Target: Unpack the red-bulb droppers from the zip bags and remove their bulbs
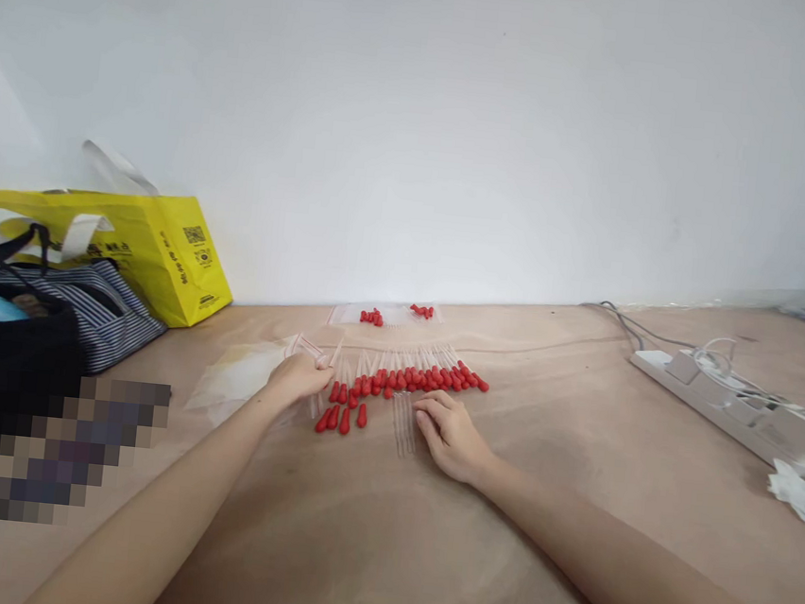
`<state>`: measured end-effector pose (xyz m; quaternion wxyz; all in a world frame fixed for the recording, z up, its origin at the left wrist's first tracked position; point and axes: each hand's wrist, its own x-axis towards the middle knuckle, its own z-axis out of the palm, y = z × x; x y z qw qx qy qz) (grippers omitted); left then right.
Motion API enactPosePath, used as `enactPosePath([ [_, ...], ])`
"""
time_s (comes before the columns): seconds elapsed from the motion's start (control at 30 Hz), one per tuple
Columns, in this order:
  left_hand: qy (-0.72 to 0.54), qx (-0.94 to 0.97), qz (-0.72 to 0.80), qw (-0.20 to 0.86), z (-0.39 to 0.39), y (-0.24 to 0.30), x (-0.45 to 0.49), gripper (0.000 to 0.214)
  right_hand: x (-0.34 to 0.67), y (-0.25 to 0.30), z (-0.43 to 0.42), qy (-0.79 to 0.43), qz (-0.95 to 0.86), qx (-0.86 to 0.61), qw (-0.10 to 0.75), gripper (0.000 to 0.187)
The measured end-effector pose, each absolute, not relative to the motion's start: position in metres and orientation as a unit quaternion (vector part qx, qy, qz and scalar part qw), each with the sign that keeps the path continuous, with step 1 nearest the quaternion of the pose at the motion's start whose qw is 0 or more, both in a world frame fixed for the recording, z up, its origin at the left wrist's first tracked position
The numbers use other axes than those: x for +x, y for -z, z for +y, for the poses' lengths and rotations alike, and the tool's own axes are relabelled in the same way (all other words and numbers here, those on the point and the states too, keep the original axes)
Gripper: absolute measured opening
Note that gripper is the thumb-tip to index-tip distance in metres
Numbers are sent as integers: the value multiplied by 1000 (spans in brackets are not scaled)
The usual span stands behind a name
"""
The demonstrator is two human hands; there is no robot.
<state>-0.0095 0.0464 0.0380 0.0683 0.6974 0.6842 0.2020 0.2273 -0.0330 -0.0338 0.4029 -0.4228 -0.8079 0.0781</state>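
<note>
My left hand (301, 378) is closed in a pinch at the left end of a row of droppers. A clear tapered dropper tube (337, 351) sticks up from its fingertips; the lower end is hidden by the hand. The row of droppers with red rubber bulbs (430, 378) lies across the table, tips towards the wall. Several loose red bulbs (345, 420) lie in front of its left end. My right hand (450, 435) rests on the table, fingers loosely bent and apart, beside several bare clear tubes (404, 426).
Clear zip bags (242, 377) lie left of my left hand. Near the wall, another clear bag (344, 314) lies by small red bulbs (372, 318). A yellow bag (196, 263), a striped pouch (113, 312) and a black bag (19, 360) stand at left. A power strip (713, 403) with cables lies at right.
</note>
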Motion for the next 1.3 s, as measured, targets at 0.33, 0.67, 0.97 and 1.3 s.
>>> enactPosePath([
  [0.33,-254,871,399,-131,-29,-8,25,15,231,27,-39,101,-766,-450,449,32],
  [0.67,-310,880,304,-190,-37,8,32,17,225,27,-41,166,-839,-362,372,15],
  [0.97,-269,893,291,-212,-29,16,29,22,222,28,-40,184,-838,-325,397,17],
  [1.3,-292,895,269,-202,-33,12,31,22,221,27,-40,175,-849,-297,400,19],
])
